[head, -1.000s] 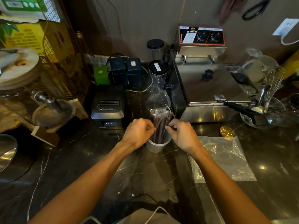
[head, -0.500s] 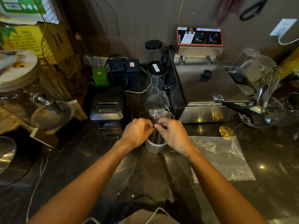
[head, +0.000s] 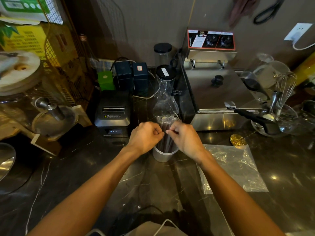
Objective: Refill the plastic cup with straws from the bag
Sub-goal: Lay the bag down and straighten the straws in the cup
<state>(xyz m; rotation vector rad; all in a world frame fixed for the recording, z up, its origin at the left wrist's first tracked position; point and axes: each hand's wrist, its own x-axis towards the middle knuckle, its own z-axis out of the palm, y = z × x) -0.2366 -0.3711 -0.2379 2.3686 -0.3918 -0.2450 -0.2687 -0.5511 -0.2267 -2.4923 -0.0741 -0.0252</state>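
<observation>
A white plastic cup stands on the dark marble counter in the middle of the head view. A bundle of dark wrapped straws stands upright in it, tops rising above my hands. My left hand is curled against the left side of the bundle. My right hand is curled against its right side. The fingertips of both pinch at the bundle's middle and almost touch. The clear plastic bag lies flat on the counter to the right of the cup.
A black receipt printer sits behind and left of the cup, a clear carafe right behind it. A steel fryer stands at the back right, with a glass bowl of utensils beside it. A gold disc lies by the bag.
My two hands have closed in on the straw bundle from either side until the fingertips nearly meet. The cup and the bag have stayed where they were.
</observation>
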